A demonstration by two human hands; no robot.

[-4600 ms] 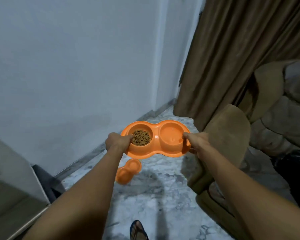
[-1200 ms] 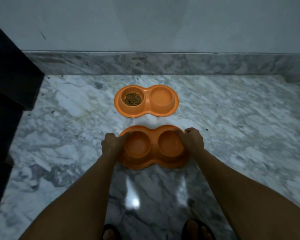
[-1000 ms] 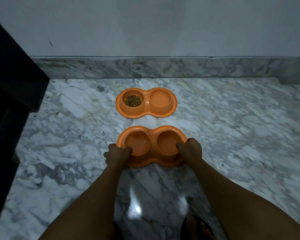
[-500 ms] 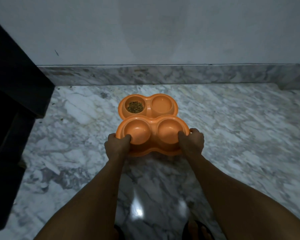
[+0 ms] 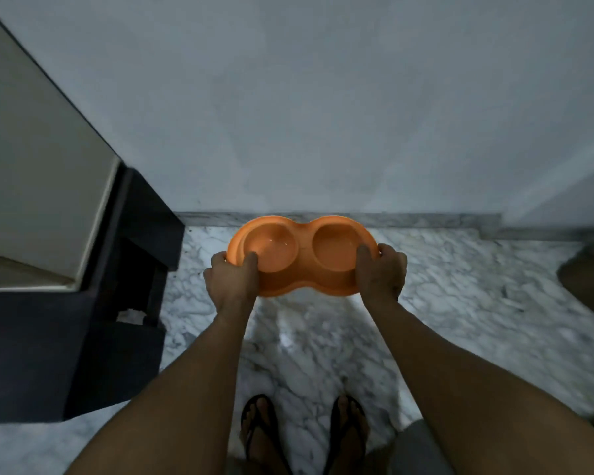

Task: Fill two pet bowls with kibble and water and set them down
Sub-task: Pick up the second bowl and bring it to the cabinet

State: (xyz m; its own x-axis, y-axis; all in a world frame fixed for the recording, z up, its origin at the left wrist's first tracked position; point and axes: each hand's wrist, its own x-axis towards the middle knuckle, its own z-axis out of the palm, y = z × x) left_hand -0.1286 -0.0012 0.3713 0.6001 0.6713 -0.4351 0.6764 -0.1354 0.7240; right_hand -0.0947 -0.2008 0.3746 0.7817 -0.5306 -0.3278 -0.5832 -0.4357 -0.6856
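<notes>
Orange double pet bowl [image 5: 302, 255], no kibble in either well, held level above the marble floor [image 5: 460, 303] near the skirting [image 5: 426, 221], long axis left to right, fingers [image 5: 251, 262] of left hand [image 5: 232, 281] and right hand [image 5: 381, 274] clamped on opposite ends, both equally near.

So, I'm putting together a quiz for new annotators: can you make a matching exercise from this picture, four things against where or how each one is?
Things
1. double bowl
2. left hand
3. feet
4. dark cabinet

Place or state
A. at the bottom of the picture, on the marble floor
B. at the left, by the wall
C. held up, no kibble in either cup
D. grips the bowl's left end, thumb over the rim

Pairs: 1-C; 2-D; 3-A; 4-B
</notes>
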